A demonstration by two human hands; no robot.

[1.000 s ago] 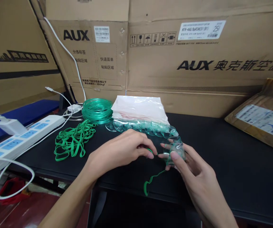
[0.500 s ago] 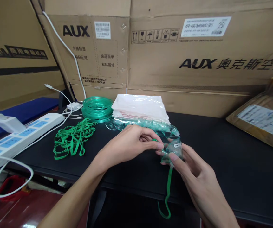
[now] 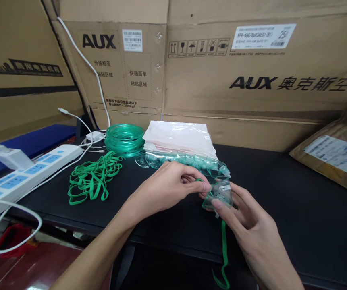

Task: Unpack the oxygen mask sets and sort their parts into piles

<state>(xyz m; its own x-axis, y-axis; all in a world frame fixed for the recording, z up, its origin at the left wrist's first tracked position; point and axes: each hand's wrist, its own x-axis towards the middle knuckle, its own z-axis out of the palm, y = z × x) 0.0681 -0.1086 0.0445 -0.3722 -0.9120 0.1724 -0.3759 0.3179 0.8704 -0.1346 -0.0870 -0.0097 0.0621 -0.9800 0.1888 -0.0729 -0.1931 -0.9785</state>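
Note:
A clear green plastic oxygen mask (image 3: 221, 193) with a small metal nose clip is held above the table. My right hand (image 3: 247, 217) grips it from the right, thumb on the near side and fingers behind. From the left, my left hand (image 3: 181, 181) pinches a green elastic strap at the mask's edge; only a small bit of it shows by the fingers. A length of green elastic strap (image 3: 224, 249) hangs below the mask past the table edge. Just behind, more clear green masks (image 3: 188, 160) lie nested in a row.
White and pinkish sheets in clear film (image 3: 177, 135) lie behind the masks. Left of them are coiled green tubing (image 3: 125, 139), a heap of green straps (image 3: 93, 177) and a white power strip (image 3: 31, 177) with cables. Cardboard boxes (image 3: 197, 92) wall the back; a taped parcel (image 3: 333, 149) sits at right.
The mask has tilted slightly between my hands. The hanging strap has shifted right and its end now dangles lower. My left hand keeps its pinch. The view has shifted slightly.

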